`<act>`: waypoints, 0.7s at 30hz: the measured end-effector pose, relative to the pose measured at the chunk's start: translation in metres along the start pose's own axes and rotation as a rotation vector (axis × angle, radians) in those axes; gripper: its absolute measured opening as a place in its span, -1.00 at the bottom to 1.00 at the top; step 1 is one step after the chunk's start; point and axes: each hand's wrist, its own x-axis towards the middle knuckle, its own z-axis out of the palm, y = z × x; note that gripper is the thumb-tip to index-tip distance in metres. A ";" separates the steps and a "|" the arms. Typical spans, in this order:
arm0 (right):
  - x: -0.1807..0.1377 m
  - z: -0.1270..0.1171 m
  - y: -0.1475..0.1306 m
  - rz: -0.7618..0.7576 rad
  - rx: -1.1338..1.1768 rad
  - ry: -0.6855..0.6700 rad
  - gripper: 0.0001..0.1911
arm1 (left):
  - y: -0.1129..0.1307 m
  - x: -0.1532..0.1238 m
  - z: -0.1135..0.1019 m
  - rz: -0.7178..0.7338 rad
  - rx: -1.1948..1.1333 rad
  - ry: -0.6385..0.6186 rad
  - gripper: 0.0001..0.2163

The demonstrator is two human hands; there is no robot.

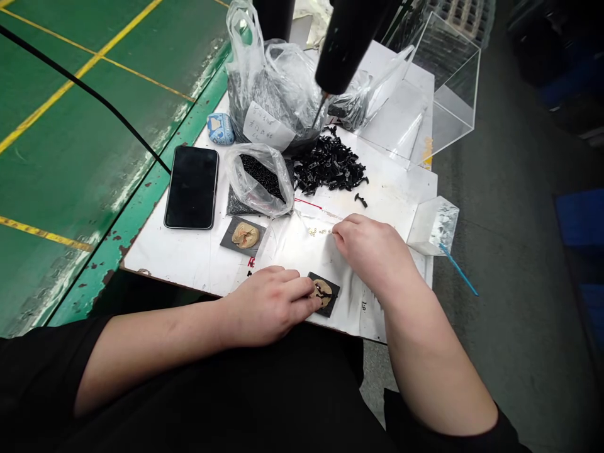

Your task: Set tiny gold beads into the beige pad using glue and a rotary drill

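Near the table's front edge, a small dark block [333, 301] carries a round tan pad with a thin black part on top. My left hand [276, 302] grips the block's left side, thumb and fingers closed over the pad's edge. Farther up, my right hand [372, 251] is closed in a pinch at a scatter of tiny brass-coloured rings [312, 232]. Whatever lies between those fingertips is too small to make out. The rings lie on a white sheet [287, 251]. A second dark block [229, 237] with a tan pad lies to the left.
A heap of small black plastic parts [330, 162] lies behind the rings, beside an open bag of black screws [262, 179]. Above hangs a black screwdriver [346, 50]. A phone [191, 187] lies left; a clear box [448, 82] and small container [431, 226] stand right.
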 end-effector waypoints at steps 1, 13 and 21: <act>0.001 0.000 0.000 0.003 0.005 -0.001 -0.67 | 0.000 0.000 0.000 -0.001 -0.001 -0.001 -0.73; -0.051 0.013 0.011 -0.106 0.435 0.320 -0.81 | 0.001 0.001 -0.001 -0.008 0.029 -0.028 -0.73; -0.116 0.037 -0.013 -0.206 0.677 0.404 -0.82 | 0.001 0.001 0.000 -0.011 0.018 -0.035 -0.71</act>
